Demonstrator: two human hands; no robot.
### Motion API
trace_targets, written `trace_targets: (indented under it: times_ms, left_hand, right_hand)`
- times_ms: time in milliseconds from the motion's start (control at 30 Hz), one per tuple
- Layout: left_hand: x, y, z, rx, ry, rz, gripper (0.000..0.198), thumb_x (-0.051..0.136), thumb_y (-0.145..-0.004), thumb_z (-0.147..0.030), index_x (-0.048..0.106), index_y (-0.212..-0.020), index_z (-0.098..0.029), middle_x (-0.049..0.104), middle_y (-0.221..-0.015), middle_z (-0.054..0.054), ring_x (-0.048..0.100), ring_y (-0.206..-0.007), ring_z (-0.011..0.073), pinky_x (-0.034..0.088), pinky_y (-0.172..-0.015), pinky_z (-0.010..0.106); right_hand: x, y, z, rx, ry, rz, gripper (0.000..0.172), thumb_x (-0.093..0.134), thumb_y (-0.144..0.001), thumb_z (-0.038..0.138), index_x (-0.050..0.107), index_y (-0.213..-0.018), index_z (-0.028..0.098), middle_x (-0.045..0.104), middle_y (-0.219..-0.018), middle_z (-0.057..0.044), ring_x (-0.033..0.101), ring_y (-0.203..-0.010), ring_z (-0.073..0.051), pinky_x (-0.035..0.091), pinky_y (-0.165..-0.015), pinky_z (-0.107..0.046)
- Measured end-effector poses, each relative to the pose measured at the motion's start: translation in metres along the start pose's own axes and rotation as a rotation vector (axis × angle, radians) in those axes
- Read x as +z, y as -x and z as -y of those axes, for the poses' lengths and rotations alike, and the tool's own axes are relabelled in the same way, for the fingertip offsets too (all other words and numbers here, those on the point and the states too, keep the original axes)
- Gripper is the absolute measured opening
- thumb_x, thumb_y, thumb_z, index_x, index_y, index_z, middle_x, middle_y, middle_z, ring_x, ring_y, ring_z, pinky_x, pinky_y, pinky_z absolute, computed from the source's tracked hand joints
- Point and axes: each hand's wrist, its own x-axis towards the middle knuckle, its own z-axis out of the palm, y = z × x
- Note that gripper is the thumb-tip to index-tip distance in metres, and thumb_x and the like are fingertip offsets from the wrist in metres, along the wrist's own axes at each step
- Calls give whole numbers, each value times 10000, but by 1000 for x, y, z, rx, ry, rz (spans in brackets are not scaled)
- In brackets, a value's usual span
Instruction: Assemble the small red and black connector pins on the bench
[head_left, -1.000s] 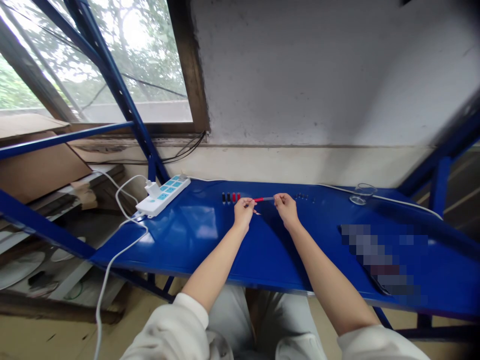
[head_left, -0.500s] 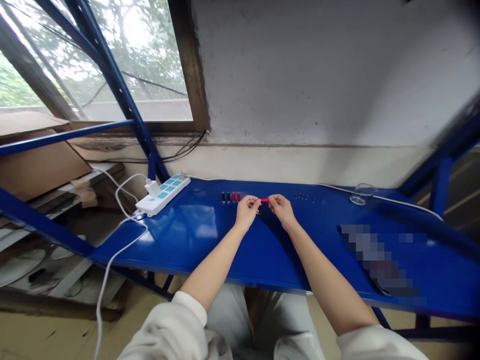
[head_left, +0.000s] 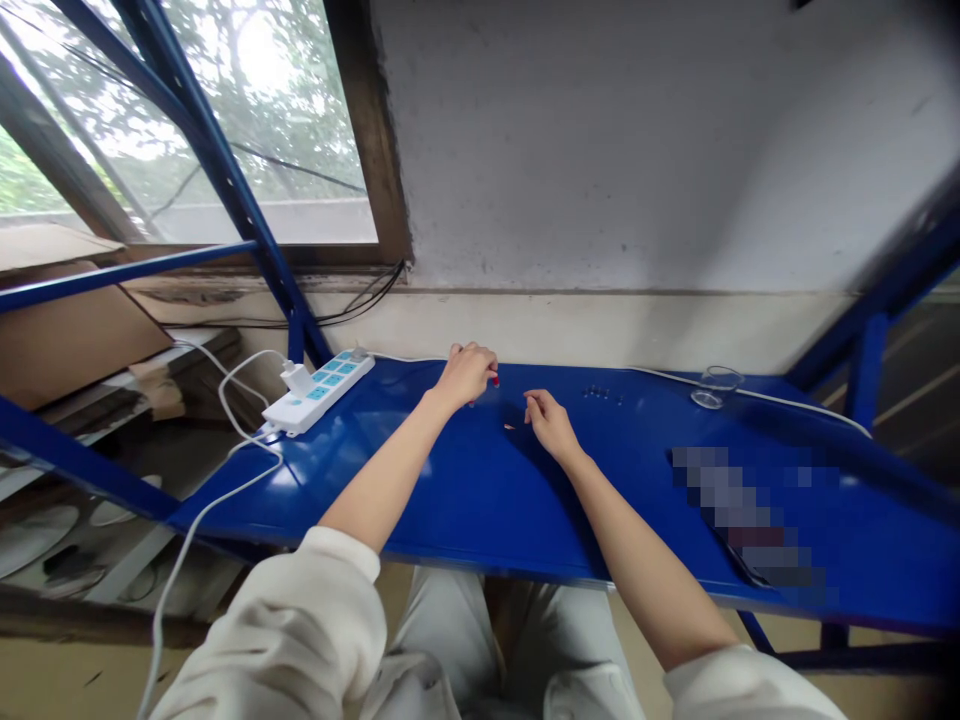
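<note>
Taking the white power strip [head_left: 322,393] as our landmark, we judge the handling to be partway through. A red piece [head_left: 496,381] is at the fingertips of our left hand [head_left: 469,375], to the right of the strip and near the desk's [head_left: 465,510] back edge; we cannot tell whether its lower end touches the desk. Farther right of the strip, a small copper-coloured piece [head_left: 509,427] lies loose, and beyond it a group of tiny dark parts [head_left: 596,392] sits apart from both hands, so these look left to deal with. What our left hand covers is hidden, so we cannot count what is finished.

As for pose, our left arm reaches forward, palm down, wrist bent to the right away from the strip, with the fingers pinching the red piece. Our right hand [head_left: 546,415] is farther from the strip, just beside the copper-coloured piece, above the desk, fingers curled in near the thumb; we cannot tell whether anything is between them. Both forearms slant inward.
</note>
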Motion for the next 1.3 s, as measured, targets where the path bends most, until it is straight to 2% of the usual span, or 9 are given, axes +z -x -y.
trace_targets:
  times_ms: [167,400,633,1033,1133,1233,1300]
  left_hand:
    - [14,6,12,-10,-110,103,120,483,-762,-114,582,-703,-145,616,-813,69,476,-885,209,251,-776,362]
    - [26,8,20,-17,-155,159,121,477,-738,-92,586,-721,-144,600,-846,75,467,-905,219,254,-776,368]
    - [32,9,23,-47,-138,168,138,457,-750,-100,587,-746,-147,597,-872,74,468,-923,219,258,-799,381]
    - [26,14,24,-80,-118,124,96,503,-763,-164,599,-761,-153,617,-881,79,491,-921,224,268,-823,400]
    - [20,17,18,-94,-58,36,123,519,-770,-207,599,-852,-162,621,-928,78,503,-938,228,273,-842,408]
    - [20,27,4,-157,115,-185,184,469,-809,-246,580,-938,-176,623,-952,64,529,-931,194,305,-852,369]
    - [27,37,-6,-248,283,-338,217,409,-840,-273,573,-938,-170,632,-903,57,560,-846,153,355,-812,310]
  right_hand:
    - [-1,0,-1,-6,77,30,301,333,-835,339,539,-988,182,590,-613,-14,561,-587,-150,405,-598,-255]
    - [-1,0,0,-14,138,38,285,342,-835,315,548,-986,189,600,-647,-28,563,-592,-154,408,-590,-254]
    - [0,1,-1,-22,156,39,286,342,-836,314,553,-981,188,611,-676,-35,568,-610,-153,413,-604,-254]
    - [-1,1,-2,-31,162,43,286,347,-836,322,558,-980,194,612,-670,-36,568,-605,-156,412,-596,-255]
    - [-1,1,-3,-35,166,42,289,342,-839,325,556,-984,195,610,-670,-35,568,-603,-155,411,-596,-253]
    - [-1,1,-4,-47,169,41,289,339,-841,325,554,-981,193,608,-670,-34,568,-601,-153,410,-601,-251]
    - [-1,1,-5,-46,177,39,285,341,-840,324,557,-972,194,608,-667,-32,567,-595,-153,409,-600,-251]
